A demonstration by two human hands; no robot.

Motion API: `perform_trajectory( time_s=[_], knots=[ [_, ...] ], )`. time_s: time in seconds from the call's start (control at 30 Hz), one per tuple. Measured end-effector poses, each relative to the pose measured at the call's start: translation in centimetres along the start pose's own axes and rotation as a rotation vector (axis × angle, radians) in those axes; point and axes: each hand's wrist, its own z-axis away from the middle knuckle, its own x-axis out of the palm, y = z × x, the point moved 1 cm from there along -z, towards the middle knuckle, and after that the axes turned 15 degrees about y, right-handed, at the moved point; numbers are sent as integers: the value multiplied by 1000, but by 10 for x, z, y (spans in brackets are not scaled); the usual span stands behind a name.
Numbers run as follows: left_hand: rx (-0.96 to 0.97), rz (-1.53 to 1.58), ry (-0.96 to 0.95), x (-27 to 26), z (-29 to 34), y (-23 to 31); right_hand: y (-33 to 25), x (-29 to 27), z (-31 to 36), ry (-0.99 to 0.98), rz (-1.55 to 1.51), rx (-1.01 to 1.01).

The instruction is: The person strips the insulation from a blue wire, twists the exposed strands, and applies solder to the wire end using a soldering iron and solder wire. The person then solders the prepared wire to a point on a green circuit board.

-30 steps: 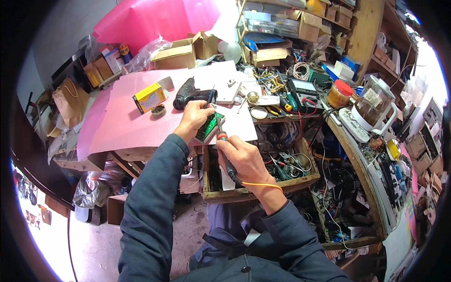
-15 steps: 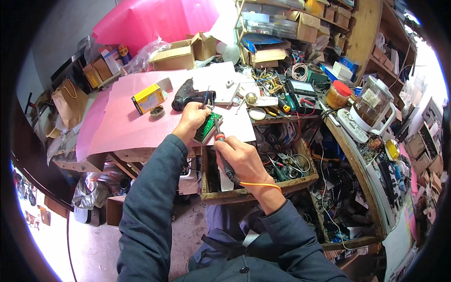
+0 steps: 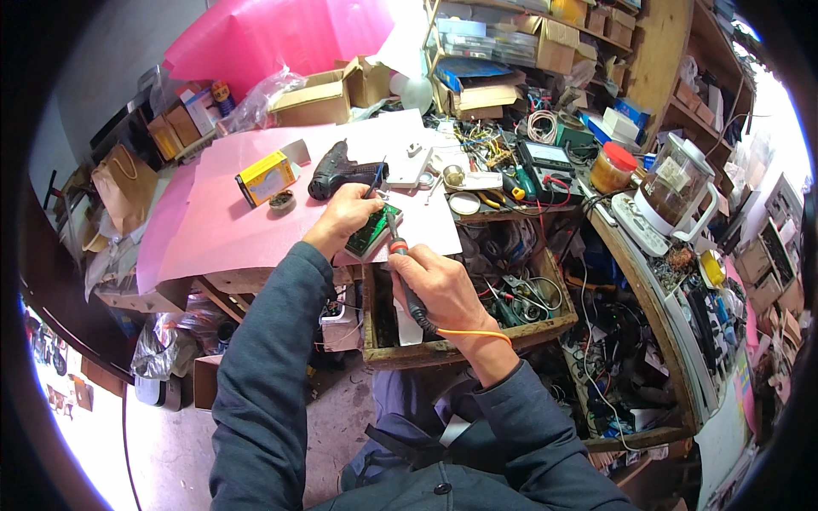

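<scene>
My right hand (image 3: 430, 272) is closed around the handle of a soldering iron (image 3: 412, 300), its orange cord trailing over my wrist. The iron's tip points at a green circuit board (image 3: 368, 233) seated in a pale casing near the front edge of the pink-covered bench; whether it touches is too small to tell. Beside the board, the fingers of my left hand (image 3: 342, 213) pinch a slim dark tool (image 3: 377, 177) that sticks up past the fingertips; its kind is unclear. Just beyond lies a black pistol-shaped power tool (image 3: 339, 172). A small round tin (image 3: 282, 202) with dark contents stands farther left.
A yellow box (image 3: 267, 178) stands on the pink sheet (image 3: 204, 234). Below the bench edge, an open wooden drawer (image 3: 477, 345) holds wires and parts. To the right are a multimeter (image 3: 550, 162), a red-lidded jar (image 3: 614, 168) and a glass kettle (image 3: 677, 183).
My left hand has shifted slightly left along with the slim dark tool. The soldering iron stays over the board, with my right hand almost unmoved.
</scene>
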Motion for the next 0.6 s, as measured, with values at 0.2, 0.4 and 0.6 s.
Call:
perform_trajectory(
  time_s=[0.2, 0.4, 0.6],
  knots=[
    [-30, 20, -7, 4, 1, 4, 0, -6, 2, -11, 9, 8],
    [32, -70, 186, 12, -8, -14, 0, -3, 3, -19, -8, 10],
    [89, -295, 355, 9, -13, -16, -1, -2, 5, -15, 6, -6]
  ],
)
